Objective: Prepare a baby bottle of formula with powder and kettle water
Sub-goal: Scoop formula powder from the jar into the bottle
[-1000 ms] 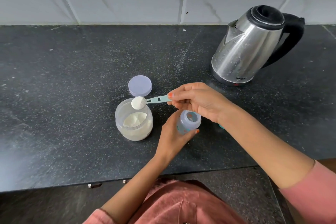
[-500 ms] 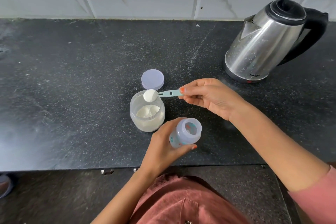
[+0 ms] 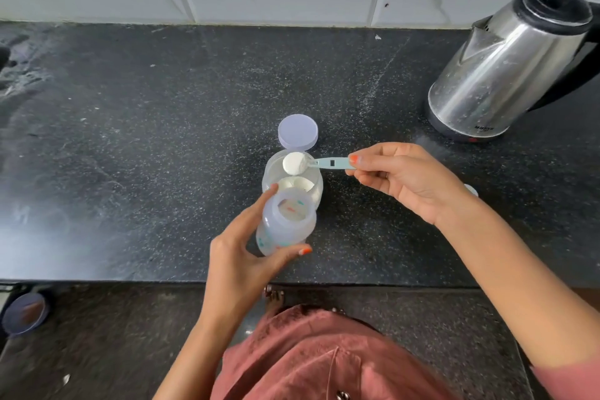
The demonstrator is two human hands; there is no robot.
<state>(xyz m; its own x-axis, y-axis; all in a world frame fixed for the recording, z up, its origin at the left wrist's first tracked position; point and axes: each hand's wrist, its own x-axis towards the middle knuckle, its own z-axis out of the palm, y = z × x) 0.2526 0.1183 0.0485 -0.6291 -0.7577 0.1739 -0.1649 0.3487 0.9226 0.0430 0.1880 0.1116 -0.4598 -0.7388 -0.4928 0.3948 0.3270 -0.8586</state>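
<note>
The baby bottle (image 3: 285, 224) sits nearest to us, uncapped and held off the worktop (image 3: 130, 156) close to its front edge. It is tilted so that its open mouth faces up and towards the powder jar (image 3: 293, 183) just behind it. The left grip (image 3: 240, 256) grasps it, thumb along the near side and fingers curled round the far side. We cannot tell whether any powder already lies inside; we only make out coloured markings through the wall.

We judge the task to be at an early-middle stage. The jar is open and the scoop (image 3: 324, 164) is heaped with white powder, but this load is not yet tipped into the bottle. Kettle water, closing and mixing all look left to do.

The scoop's bowl hovers over the far rim of the jar, roughly level. The right grip (image 3: 406, 182) pinches the end of its handle between thumb and fingertips, the wrist coming in from the right.

Beyond the jar, its lid (image 3: 297, 131) lies flat on the worktop, just beside it. Farthest off, at the back right, the steel kettle (image 3: 506, 75) stands upright and untouched, well apart from both hands.
</note>
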